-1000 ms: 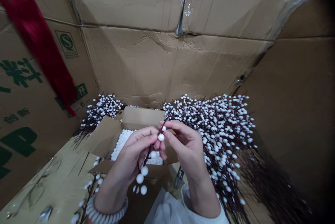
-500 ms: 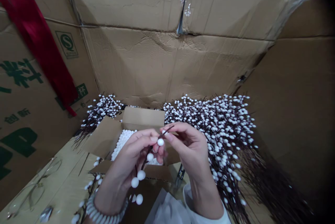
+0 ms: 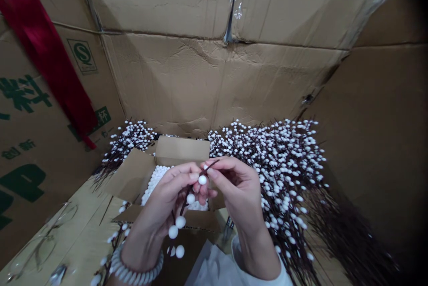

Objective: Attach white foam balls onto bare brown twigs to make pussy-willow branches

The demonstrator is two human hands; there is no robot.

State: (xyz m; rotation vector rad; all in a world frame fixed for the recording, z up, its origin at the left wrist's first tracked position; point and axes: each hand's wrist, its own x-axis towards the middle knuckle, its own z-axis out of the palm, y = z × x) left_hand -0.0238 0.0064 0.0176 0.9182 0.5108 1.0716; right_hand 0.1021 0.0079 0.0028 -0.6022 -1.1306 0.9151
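My left hand (image 3: 179, 183) pinches a thin brown artificial berry stem (image 3: 183, 206) near its upper end. Several white foam balls (image 3: 180, 222) sit along the stem, which hangs down past my left wrist. Between the thumb and forefinger of my right hand (image 3: 236, 183) is a small white ball (image 3: 206, 167) close to the stem's tip; the fingers partly cover it. Behind my hands stands an open cardboard box (image 3: 182, 150) filled with loose white balls (image 3: 154, 182).
Finished-looking bundles of white-berried stems (image 3: 277, 161) lie at right, with bare brown stems (image 3: 354, 232) beside them. A smaller bundle (image 3: 130, 141) is at back left. Eyeglasses (image 3: 43, 241) lie on the left of the table. Cardboard walls (image 3: 174, 81) enclose the space; a red ribbon (image 3: 50, 54) hangs left.
Both hands stay together at the stem's tip, with the right hand shifted slightly left. The ball and stem remain pinched.
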